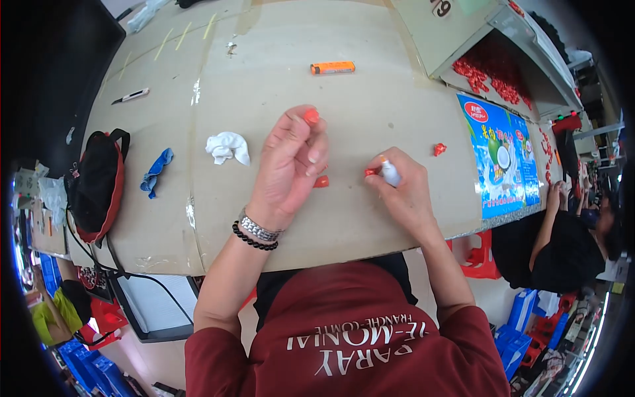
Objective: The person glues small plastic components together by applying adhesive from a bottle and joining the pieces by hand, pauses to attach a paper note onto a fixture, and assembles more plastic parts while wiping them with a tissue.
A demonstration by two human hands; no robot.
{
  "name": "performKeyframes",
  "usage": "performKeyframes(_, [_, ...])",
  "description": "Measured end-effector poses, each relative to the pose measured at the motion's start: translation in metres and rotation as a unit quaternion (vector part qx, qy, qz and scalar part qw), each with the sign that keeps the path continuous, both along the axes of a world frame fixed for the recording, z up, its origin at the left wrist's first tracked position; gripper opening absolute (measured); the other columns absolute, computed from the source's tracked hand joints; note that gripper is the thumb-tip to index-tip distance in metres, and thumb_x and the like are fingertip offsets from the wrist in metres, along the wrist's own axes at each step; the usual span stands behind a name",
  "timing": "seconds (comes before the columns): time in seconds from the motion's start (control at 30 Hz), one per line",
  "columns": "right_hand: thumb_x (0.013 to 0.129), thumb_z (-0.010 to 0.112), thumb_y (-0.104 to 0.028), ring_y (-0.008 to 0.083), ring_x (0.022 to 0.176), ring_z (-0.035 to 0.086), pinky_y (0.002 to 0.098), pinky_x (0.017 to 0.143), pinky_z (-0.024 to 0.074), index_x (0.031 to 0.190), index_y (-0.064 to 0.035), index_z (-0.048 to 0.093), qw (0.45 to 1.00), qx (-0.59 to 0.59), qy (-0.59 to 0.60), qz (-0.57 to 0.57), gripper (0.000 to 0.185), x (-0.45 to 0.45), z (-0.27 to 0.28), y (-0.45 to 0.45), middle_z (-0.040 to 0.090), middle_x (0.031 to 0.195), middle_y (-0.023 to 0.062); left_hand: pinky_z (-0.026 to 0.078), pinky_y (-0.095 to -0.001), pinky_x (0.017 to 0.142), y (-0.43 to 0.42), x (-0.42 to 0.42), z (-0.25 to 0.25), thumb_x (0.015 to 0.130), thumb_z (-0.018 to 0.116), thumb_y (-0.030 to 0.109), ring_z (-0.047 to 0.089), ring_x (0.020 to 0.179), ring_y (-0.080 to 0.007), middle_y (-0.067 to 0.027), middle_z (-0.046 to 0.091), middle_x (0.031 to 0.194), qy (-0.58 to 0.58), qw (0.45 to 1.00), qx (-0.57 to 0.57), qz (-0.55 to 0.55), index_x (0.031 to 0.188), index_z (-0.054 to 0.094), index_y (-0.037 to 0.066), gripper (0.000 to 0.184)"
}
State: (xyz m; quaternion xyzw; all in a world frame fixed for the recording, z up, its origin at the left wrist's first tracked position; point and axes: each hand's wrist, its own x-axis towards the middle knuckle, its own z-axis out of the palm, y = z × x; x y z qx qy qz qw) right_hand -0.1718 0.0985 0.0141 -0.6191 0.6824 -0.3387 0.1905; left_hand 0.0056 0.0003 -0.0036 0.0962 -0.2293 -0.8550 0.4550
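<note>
My left hand (291, 149) is raised above the table, palm turned up, with a small red-orange piece (311, 116) pinched at its fingertips. A watch and a black bead bracelet circle that wrist. To the right, my right hand (407, 188) is closed around a small white pen-like tube (389, 173) with an orange tip. Another small red piece (370, 172) shows at the right thumb and fingertip; its kind is unclear. Between the hands, a red piece (321, 181) lies on the table, close to the left palm.
The cardboard-covered table (370, 238) bears an orange stick-like object (333, 67), crumpled white cloth (227, 147), blue cloth (157, 173), cutter (131, 96), black-red bag (99, 178) and red piece (440, 149). A box (456, 40) with red pieces and a blue printed sheet (499, 155) stand right. Other people sit beyond.
</note>
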Motion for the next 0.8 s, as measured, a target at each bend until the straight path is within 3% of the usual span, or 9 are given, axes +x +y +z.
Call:
performKeyframes(0.07, [0.077, 0.064, 0.0, 0.0213, 0.081, 0.064, 0.0344, 0.068, 0.0494, 0.093, -0.0037, 0.066, 0.982, -0.019, -0.186, -0.007, 0.016, -0.003, -0.002, -0.004, 0.065, 0.089, 0.0083, 0.036, -0.0194, 0.045, 0.001, -0.001, 0.001, 0.099, 0.051, 0.019, 0.045, 0.063, -0.0082, -0.0052, 0.062, 0.097, -0.007, 1.0, 0.001, 0.002, 0.11, 0.059, 0.009, 0.017])
performKeyframes(0.1, [0.077, 0.064, 0.0, 0.0213, 0.081, 0.064, 0.0344, 0.068, 0.0494, 0.093, -0.0037, 0.066, 0.982, -0.02, -0.186, -0.005, 0.016, -0.006, 0.0, -0.005, 0.065, 0.089, 0.0083, 0.035, -0.0193, 0.045, 0.002, -0.002, 0.002, 0.099, 0.051, 0.019, 0.045, 0.062, -0.008, -0.005, 0.062, 0.097, -0.025, 1.0, -0.005, 0.007, 0.11, 0.058, 0.008, 0.017])
performKeyframes(0.17, [0.082, 0.061, 0.005, 0.0079, 0.069, 0.059, 0.0199, 0.056, 0.0467, 0.095, -0.0037, 0.065, 0.977, -0.024, -0.211, 0.031, 0.016, -0.01, 0.006, -0.008, 0.064, 0.085, 0.0022, 0.035, -0.0193, 0.046, 0.004, -0.002, 0.003, 0.099, 0.052, 0.019, 0.045, 0.061, -0.0077, -0.0047, 0.062, 0.096, -0.044, 0.999, -0.011, 0.013, 0.109, 0.058, 0.008, 0.017])
performKeyframes(0.2, [0.082, 0.061, 0.005, 0.0079, 0.069, 0.059, 0.0199, 0.056, 0.0467, 0.095, -0.0037, 0.065, 0.977, -0.024, -0.21, 0.032, 0.016, -0.009, 0.009, -0.01, 0.064, 0.085, 0.0022, 0.035, -0.0194, 0.046, 0.005, -0.003, 0.004, 0.099, 0.052, 0.02, 0.045, 0.06, -0.0074, -0.0044, 0.062, 0.096, -0.063, 0.998, -0.015, 0.012, 0.109, 0.057, 0.007, 0.017])
performKeyframes(0.27, [0.083, 0.061, 0.006, 0.01, 0.066, 0.06, 0.0218, 0.054, 0.0482, 0.096, -0.0012, 0.063, 0.943, 0.016, -0.332, -0.025, 0.015, -0.005, 0.017, -0.014, 0.066, 0.084, 0.0056, 0.035, -0.0195, 0.046, 0.006, -0.003, 0.005, 0.099, 0.052, 0.021, 0.045, 0.06, -0.007, -0.0041, 0.061, 0.096, -0.081, 0.996, -0.02, 0.013, 0.108, 0.056, 0.007, 0.017])
performKeyframes(0.6, [0.083, 0.065, 0.001, 0.0133, 0.064, 0.062, 0.0242, 0.049, 0.0487, 0.092, -0.0006, 0.057, 0.924, -0.041, -0.379, 0.022, 0.012, 0.004, 0.035, -0.043, 0.063, 0.087, 0.0102, 0.035, -0.0207, 0.048, 0.008, -0.003, 0.006, 0.099, 0.052, 0.021, 0.045, 0.058, -0.0065, -0.0037, 0.061, 0.095, -0.114, 0.993, -0.029, 0.006, 0.109, 0.055, 0.007, 0.018])
performKeyframes(0.67, [0.081, 0.064, 0.0, 0.0127, 0.063, 0.062, 0.0256, 0.051, 0.0477, 0.091, -0.0029, 0.059, 0.871, -0.016, -0.49, 0.016, 0.012, 0.005, 0.034, -0.048, 0.064, 0.081, 0.0071, 0.035, -0.0208, 0.048, 0.008, -0.003, 0.006, 0.099, 0.052, 0.021, 0.045, 0.058, -0.0064, -0.0038, 0.061, 0.094, -0.116, 0.993, -0.03, 0.004, 0.109, 0.054, 0.007, 0.017])
performKeyframes(0.8, [0.08, 0.063, 0.001, 0.0144, 0.067, 0.063, 0.0262, 0.053, 0.0489, 0.095, -0.0015, 0.059, 0.841, 0.001, -0.541, 0.02, 0.016, 0.005, 0.031, -0.056, 0.064, 0.084, 0.0094, 0.034, -0.0209, 0.048, 0.009, -0.004, 0.006, 0.098, 0.053, 0.02, 0.046, 0.058, -0.0065, -0.0039, 0.061, 0.094, -0.121, 0.992, -0.035, -0.002, 0.108, 0.054, 0.007, 0.017])
